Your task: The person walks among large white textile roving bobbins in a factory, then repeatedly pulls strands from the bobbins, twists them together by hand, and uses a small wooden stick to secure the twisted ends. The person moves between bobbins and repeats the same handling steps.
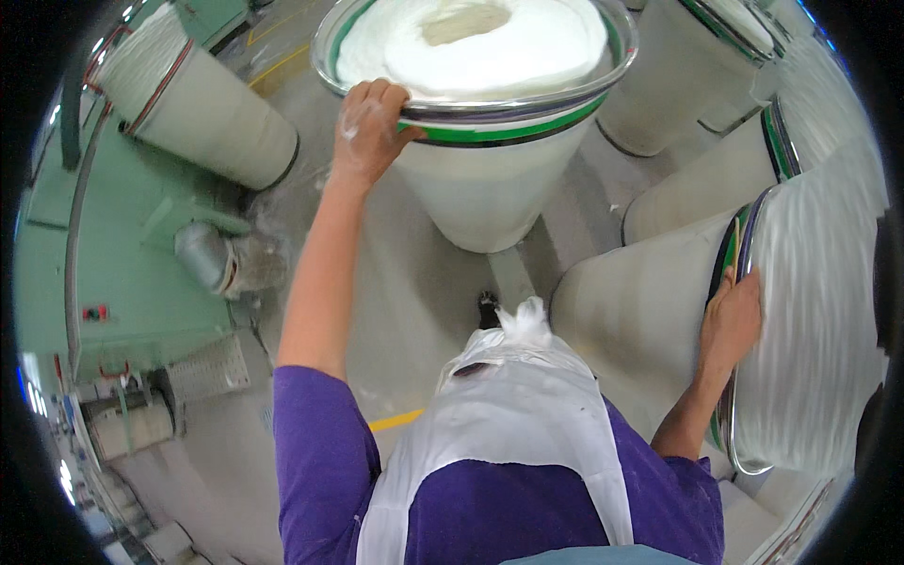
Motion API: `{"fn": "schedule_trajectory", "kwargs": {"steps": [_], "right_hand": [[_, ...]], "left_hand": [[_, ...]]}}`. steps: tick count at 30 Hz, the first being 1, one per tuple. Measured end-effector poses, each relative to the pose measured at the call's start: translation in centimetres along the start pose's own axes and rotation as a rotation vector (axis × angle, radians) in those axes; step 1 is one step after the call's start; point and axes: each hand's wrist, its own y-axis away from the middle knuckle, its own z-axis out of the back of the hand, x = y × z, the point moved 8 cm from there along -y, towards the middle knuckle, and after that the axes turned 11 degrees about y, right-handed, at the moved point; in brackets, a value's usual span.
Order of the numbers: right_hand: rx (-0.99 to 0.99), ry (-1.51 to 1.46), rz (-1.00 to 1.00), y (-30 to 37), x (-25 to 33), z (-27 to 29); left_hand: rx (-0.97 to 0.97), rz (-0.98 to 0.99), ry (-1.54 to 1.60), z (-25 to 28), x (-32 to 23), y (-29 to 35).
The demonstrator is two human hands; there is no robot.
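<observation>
My left hand (369,127) grips the metal rim of a tall white can (490,179) ahead of me; the can has a green and black band under the rim and is full of coiled white fibre. My right hand (731,320) holds the rim of a second white can (650,301) at my right side, also filled with white fibre, which looks tilted toward me. I wear a purple shirt and a white apron.
More white cans stand around: one at the upper left (212,113), others at the upper right (678,75) and right (716,188). A green machine (113,245) with a grey duct lines the left. Yellow floor lines cross the grey floor (414,311).
</observation>
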Motion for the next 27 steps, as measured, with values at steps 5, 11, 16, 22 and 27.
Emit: {"fn": "schedule_trajectory", "kwargs": {"steps": [5,11,16,22,27], "right_hand": [[0.055,-0.017,-0.001,-4.7,6.2,-0.3],[-0.017,-0.001,-0.109,-5.6,6.9,-1.7],[0.047,0.121,-0.28,-4.5,6.0,-2.2],[0.166,0.146,-0.484,-4.5,5.4,-2.1],[0.063,0.107,-0.471,-4.0,4.9,-2.2]], "left_hand": [[0.031,0.016,0.075,-0.1,9.5,-2.9],[0.08,-0.015,0.092,-1.7,14.8,-5.5],[0.28,-0.128,0.201,-2.3,15.7,-8.7],[1.112,0.012,0.402,-7.8,12.9,-12.2],[1.459,0.522,0.791,-11.0,13.3,-12.3]]}}
